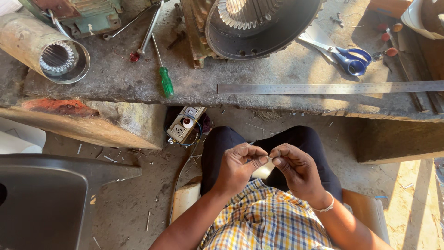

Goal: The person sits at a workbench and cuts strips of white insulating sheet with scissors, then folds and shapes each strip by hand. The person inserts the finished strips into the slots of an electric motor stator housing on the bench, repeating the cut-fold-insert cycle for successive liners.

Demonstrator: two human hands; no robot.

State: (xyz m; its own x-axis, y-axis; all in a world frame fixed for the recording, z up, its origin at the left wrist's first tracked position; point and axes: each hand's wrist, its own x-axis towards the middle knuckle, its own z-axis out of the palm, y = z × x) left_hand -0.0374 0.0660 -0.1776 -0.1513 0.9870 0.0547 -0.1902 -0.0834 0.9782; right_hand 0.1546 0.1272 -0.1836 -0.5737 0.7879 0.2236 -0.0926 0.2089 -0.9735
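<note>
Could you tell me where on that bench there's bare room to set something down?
The bench is bare between the green screwdriver and the steel ruler, also left of the screwdriver. It is crowded around the motor housing, blue scissors and far-right corner.

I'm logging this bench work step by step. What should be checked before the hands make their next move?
1. Left hand and right hand both pinch the small pale piece: ok.
2. What the piece is: cannot tell, too small.
3. Hands held over the lap, apart from the bench: ok.
4. Steel ruler lies flat on the bench: ok.
5. Blue scissors blades shut: cannot tell.
6. Green screwdriver lies near the bench edge: ok.
</note>
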